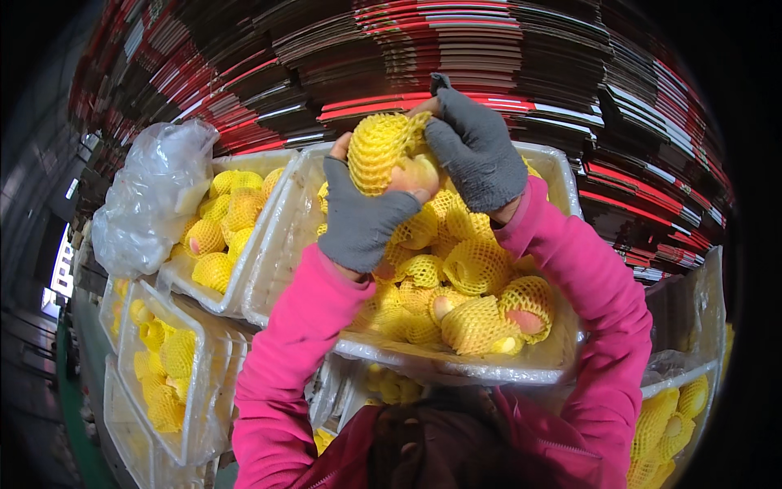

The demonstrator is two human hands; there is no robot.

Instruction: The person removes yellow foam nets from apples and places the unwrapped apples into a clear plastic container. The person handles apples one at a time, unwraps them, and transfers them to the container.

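Note:
Both my hands wear grey fingerless gloves and hold one pinkish-yellow fruit (416, 173) above a large white plastic crate (565, 183). A yellow foam net sleeve (374, 153) covers the fruit's left and upper part; its lower right side is bare. My left hand (366, 214) cups the fruit from the left and below, the thumb across its underside. With its fingers my right hand (473, 143) grips the net's edge at the upper right. Below them, the crate holds many fruits in yellow foam nets (476, 266), some with pink skin showing.
A smaller crate (229, 302) of netted fruit stands at the left beside a clear plastic bag (156, 189). More crates (183, 452) stand at the lower left, another (678, 379) at the lower right. Flat red and dark cardboard (452, 49) is stacked behind.

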